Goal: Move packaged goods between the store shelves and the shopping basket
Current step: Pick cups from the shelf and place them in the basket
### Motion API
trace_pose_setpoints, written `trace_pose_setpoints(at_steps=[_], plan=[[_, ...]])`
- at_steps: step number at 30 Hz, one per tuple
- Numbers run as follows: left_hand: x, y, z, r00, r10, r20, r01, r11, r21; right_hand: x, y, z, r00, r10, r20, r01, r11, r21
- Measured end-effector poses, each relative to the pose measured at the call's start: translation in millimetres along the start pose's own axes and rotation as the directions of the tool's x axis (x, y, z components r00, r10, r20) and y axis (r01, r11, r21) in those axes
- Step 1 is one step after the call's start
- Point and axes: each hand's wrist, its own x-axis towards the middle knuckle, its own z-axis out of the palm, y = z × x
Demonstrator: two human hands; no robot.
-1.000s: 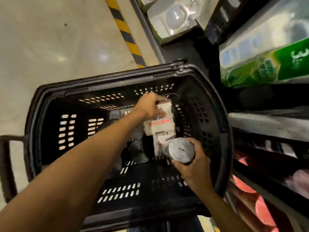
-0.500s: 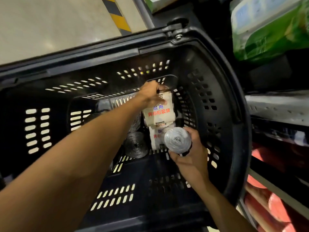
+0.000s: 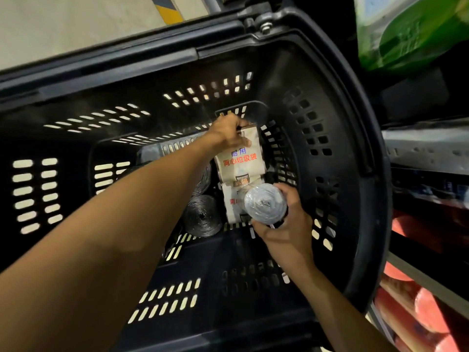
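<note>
Both my hands reach down into the black shopping basket (image 3: 337,138). My left hand (image 3: 228,134) grips the top end of a white-labelled pack of bin-bag rolls (image 3: 241,161) with red and blue print, near the basket's far right corner. My right hand (image 3: 286,224) is curled round a grey wrapped roll (image 3: 265,203), its round end facing me, just in front of that pack. A second white-labelled pack (image 3: 232,204) lies under the roll, partly hidden. A loose black roll (image 3: 201,219) lies on the basket floor to the left.
Store shelves stand along the right: a green package (image 3: 406,34) up top, a grey shelf edge (image 3: 426,146) in the middle, red-orange packs (image 3: 416,308) on the low shelf. The pale floor with a yellow-black stripe (image 3: 166,7) lies beyond the basket.
My view has dropped closer to the basket. Both hands have sunk a little deeper toward the basket floor, still holding the labelled pack and the grey roll.
</note>
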Motion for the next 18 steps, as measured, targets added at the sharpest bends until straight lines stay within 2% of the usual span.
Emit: trace_pose_setpoints(at_steps=[7,10,15,18], plan=[[-1,-2,5,0.997,0.027,-0.072,-0.014,0.986,0.165,2,-1,2,1.0,-0.002,-0.026,0.001,0.999,-0.039],[-18,-2,2,0.988,0.038,-0.148,-0.016,0.989,0.147,-1,-5,1,1.0,-0.003,-0.018,0.002,1.0,-0.024],[-90,3,-11,0.979,0.072,-0.191,-0.031,0.977,0.209,-19,-32,-13,0.995,-0.072,-0.07,0.069,0.997,-0.044],[-150,9,-23,0.979,0.029,-0.202,0.003,0.987,0.159,-35,-61,-31,0.992,-0.083,-0.093,0.074,0.993,-0.094]])
